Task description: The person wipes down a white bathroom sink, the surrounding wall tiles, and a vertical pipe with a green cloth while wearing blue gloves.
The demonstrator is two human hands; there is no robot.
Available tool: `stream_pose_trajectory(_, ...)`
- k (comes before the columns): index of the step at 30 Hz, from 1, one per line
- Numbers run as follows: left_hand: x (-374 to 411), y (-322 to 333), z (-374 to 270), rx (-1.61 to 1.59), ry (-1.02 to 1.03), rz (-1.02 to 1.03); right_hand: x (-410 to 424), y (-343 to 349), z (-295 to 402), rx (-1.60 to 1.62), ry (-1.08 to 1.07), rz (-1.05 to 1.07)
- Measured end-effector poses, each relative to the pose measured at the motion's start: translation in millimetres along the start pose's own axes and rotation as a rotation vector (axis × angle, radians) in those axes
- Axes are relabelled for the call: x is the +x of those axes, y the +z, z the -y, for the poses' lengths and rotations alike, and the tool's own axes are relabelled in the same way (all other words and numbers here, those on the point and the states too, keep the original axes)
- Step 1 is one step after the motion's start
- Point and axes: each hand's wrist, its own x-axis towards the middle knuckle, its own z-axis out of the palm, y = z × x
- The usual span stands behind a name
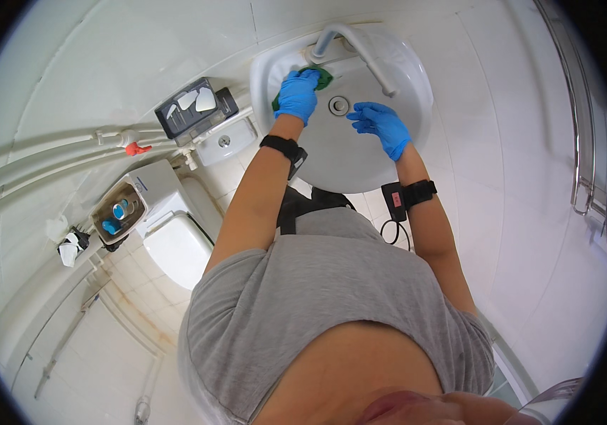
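A white washbasin (335, 154) is fixed to the wall before me. My left hand (298, 95), in a blue glove, presses a green cloth (325, 79) against the basin's left inner side near the back rim. Most of the cloth is hidden under the glove. My right hand (380, 125), gloved in blue too, hangs over the right half of the bowl with nothing in it and its fingers bent slightly apart. Between the two hands lies the round drain (338, 105). A curved tap spout (372, 61) arches from the back of the basin toward the right.
Left of the basin a dark plastic box (189, 109) with several white pieces sits above the pipes. A valve with a red handle (136, 149) juts from the wall pipe. Farther left stand a toilet (178, 249) and a basket (120, 210). Chrome rails (585, 133) run along the right wall.
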Motion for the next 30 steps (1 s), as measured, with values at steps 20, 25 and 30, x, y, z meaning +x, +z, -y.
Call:
stream_pose_trajectory(20,-31.4,-73.2,-28.0,-1.824,-0.676,0.689,1.4,24.3,1.4,-0.005,-0.239,0.177)
stream_pose_trajectory(25,-30.4,-65.5,-37.0,-1.62,-0.656,0.648,2.5,18.4,-1.9,-0.111,-0.062,0.14)
stream_pose_trajectory(30,-29.6,-45.7,-12.4,-1.28,-0.665,0.134,22.3,-34.0,-18.6,0.024,-0.09,-0.196)
